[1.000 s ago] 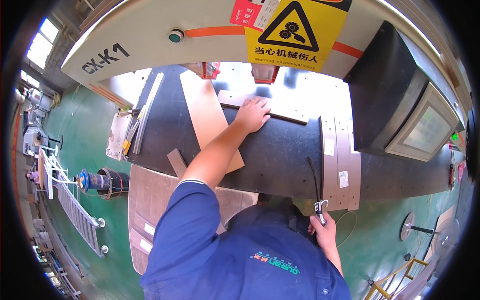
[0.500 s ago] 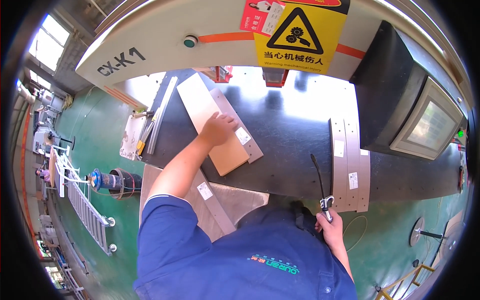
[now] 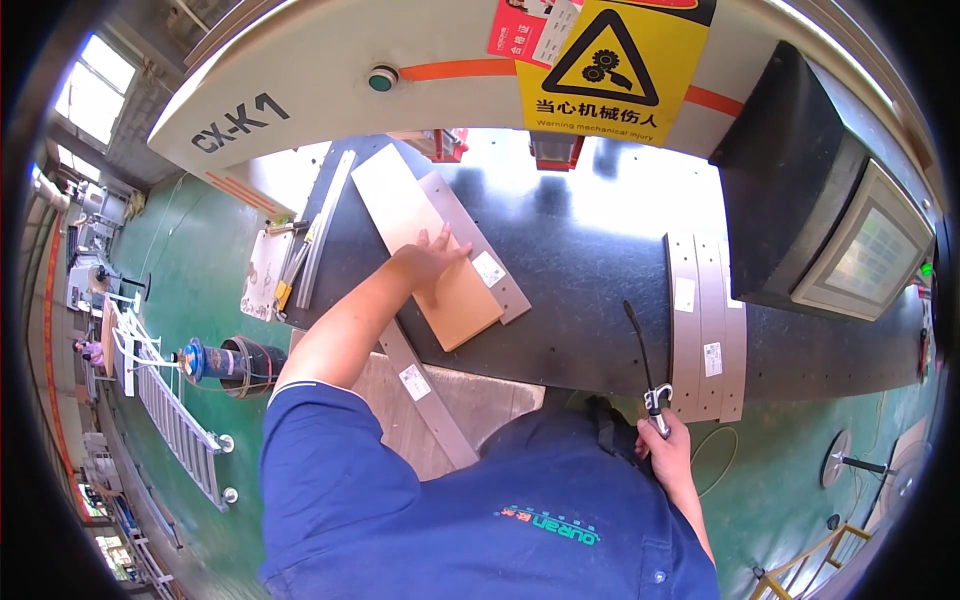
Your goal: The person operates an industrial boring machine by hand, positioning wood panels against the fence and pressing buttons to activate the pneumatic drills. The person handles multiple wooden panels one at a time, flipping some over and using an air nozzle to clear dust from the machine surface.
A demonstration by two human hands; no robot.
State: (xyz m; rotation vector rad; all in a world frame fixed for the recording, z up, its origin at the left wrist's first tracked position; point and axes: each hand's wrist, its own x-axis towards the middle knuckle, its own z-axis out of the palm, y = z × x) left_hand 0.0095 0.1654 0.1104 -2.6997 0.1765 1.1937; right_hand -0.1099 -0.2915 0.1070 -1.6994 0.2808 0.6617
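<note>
Floor point(image 3: 240, 470) | drum point(image 3: 258, 368), contents unclear | left fingers point(image 3: 453, 254) apart over board point(image 3: 457, 312) | right fingers point(image 3: 657, 438) gripping blowgun point(image 3: 656, 401)

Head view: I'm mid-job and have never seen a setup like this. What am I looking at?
There are no robot arms here: you see a person's two bare hands. The picture comes from a wide fisheye camera on their head, looking down, so straight edges bend.

The left hand spreads its fingers over a tan board on a black table; how firmly it presses, I can't tell. A grey-brown strip lies along the board's right edge, and three similar strips sit side by side farther right.

The right hand grips a tool with a thin black nozzle. Above the table, a pale machine carries a yellow warning sign; at right is a screen.
</note>
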